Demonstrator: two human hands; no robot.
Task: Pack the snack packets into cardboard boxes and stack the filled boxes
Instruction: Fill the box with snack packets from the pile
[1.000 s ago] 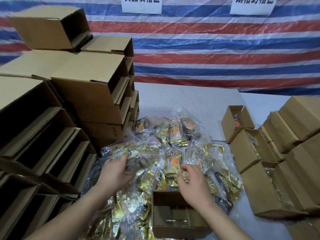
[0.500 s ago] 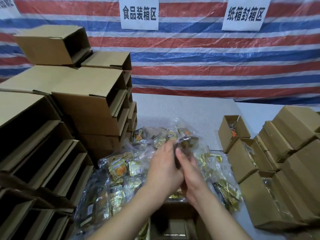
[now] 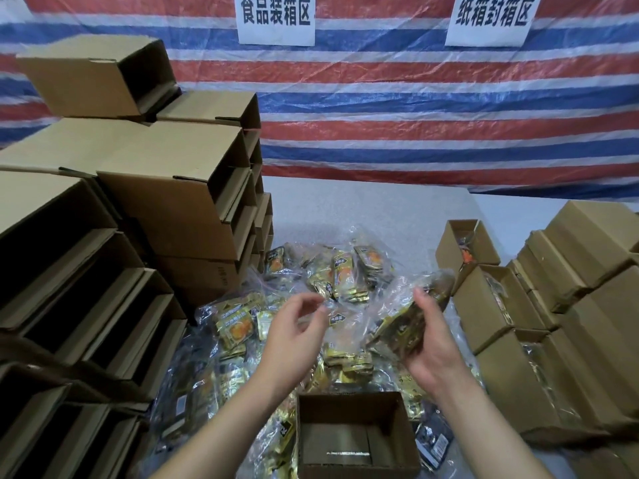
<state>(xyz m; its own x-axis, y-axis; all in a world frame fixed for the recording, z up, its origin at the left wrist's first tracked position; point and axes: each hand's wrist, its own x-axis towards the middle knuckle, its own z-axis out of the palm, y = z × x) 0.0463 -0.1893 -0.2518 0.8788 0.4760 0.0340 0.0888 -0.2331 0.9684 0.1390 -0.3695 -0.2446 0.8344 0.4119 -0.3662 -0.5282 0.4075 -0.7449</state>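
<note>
A heap of gold and black snack packets (image 3: 345, 271) in clear bags covers the middle of the table. My right hand (image 3: 430, 344) grips a clear bag of packets (image 3: 411, 312) lifted above the heap. My left hand (image 3: 294, 335) hovers to its left with fingers loosely curled and nothing in them. An open cardboard box (image 3: 356, 433) stands in front of me below both hands; its bottom shows bare.
Stacks of empty open-sided boxes (image 3: 173, 202) rise along the left. Boxes with packets inside (image 3: 494, 305) and closed boxes (image 3: 594, 305) line the right. A striped tarp with two paper signs (image 3: 276, 19) hangs behind the grey table (image 3: 363, 209).
My hands were together on the bag; they have moved apart. The left hand has let go and the right carries the bag to the right.
</note>
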